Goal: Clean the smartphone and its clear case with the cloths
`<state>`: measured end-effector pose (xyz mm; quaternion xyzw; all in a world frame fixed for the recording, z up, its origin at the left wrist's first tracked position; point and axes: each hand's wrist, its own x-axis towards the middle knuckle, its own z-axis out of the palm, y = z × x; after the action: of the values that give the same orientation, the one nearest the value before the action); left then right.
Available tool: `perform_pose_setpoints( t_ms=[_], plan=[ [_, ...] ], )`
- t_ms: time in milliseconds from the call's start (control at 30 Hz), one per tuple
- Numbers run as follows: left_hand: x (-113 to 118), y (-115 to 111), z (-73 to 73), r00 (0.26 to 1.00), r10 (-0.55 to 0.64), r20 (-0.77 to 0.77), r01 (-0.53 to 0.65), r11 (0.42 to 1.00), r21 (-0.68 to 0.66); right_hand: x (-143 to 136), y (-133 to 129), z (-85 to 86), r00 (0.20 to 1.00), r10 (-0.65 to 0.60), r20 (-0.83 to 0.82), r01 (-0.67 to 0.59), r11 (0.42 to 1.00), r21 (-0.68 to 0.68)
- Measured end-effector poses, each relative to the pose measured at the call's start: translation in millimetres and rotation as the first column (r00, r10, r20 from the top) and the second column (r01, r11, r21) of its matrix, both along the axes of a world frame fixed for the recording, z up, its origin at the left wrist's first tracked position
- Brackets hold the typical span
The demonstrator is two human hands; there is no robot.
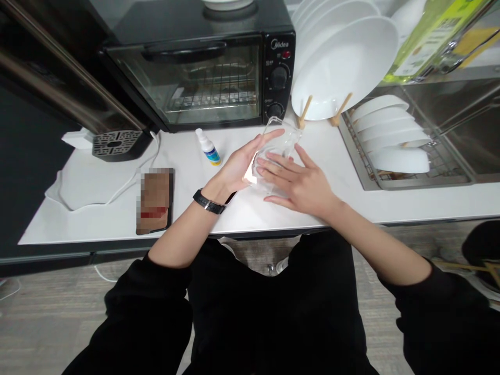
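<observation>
The clear piece [288,140] is held between the two hands above the bench [187,208], in front of the oven's right end. It is see-through and catches bright glare, so its exact outline, and whether it touches the bench, is hard to make out.

The left hand [240,165] supports it from the left side, its fingers bent round the piece, one lying along the upper part. The right hand [302,182] lies over the front of it, palm down, with fingers stretched out and slightly spread across the surface and the thumb set apart lower down. A black strap [209,202] circles the left wrist, and a dark edge [231,198] shows just beside it.

Left of the hands, a small white bottle [209,148] with a blue and yellow label stands near the oven [183,83]. Farther left lies a phone [155,200], its face blurred out, close to the bench's front edge; a white cord [88,207] loops beyond it, below a drip tray [116,145]. To the right of the oven, white plates [346,65] lean in a wooden stand [305,110], and white bowls [399,159] sit tilted in a wire rack [424,179] at the sink.
</observation>
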<state>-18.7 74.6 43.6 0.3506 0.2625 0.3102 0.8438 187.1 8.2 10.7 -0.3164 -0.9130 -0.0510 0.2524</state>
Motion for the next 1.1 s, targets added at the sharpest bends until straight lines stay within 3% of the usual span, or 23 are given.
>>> perform_pose_setpoints(
  t_ms=[133,267,367,500,600,733,833,1000,1100],
  plan=[
    [3,1,-2.0,0.996,-0.068,-0.06,0.061,0.993,-0.103,5,13,8.6,0.983,-0.172,-0.059,0.172,0.985,0.0],
    [-1,0,-1.3,1.0,0.01,0.006,-0.009,0.997,-0.077,-14,-3,-3.9,0.998,-0.062,-0.002,0.062,0.998,0.02],
    [-3,-3,2.1,1.0,0.0,0.024,0.001,0.999,-0.039,-12,-13,-9.7,0.999,0.027,0.034,-0.027,1.0,0.006],
    [5,-6,5.2,1.0,0.006,0.008,-0.006,0.999,-0.049,10,-3,0.7,0.99,-0.135,-0.028,0.135,0.991,0.018],
    [10,-6,3.3,0.998,-0.034,-0.046,0.029,0.995,-0.097,6,3,2.5,0.973,-0.223,-0.056,0.224,0.974,0.018],
    [6,-3,-1.9,0.999,0.033,0.008,-0.033,0.999,-0.029,-19,-13,-10.2,0.994,-0.112,-0.017,0.112,0.994,0.004],
    [2,-1,-3.3,0.998,0.05,0.038,-0.05,0.999,0.008,-19,-17,-13.2,1.0,-0.026,0.008,0.026,1.0,0.006],
    [6,-3,-2.6,1.0,0.022,-0.023,-0.023,0.996,-0.084,3,6,-0.1,0.971,-0.229,-0.068,0.231,0.972,0.029],
    [7,-3,-4.3,0.999,0.043,-0.008,-0.044,0.994,-0.102,-6,0,-3.4,0.982,-0.184,-0.034,0.185,0.982,0.03]
  ],
)
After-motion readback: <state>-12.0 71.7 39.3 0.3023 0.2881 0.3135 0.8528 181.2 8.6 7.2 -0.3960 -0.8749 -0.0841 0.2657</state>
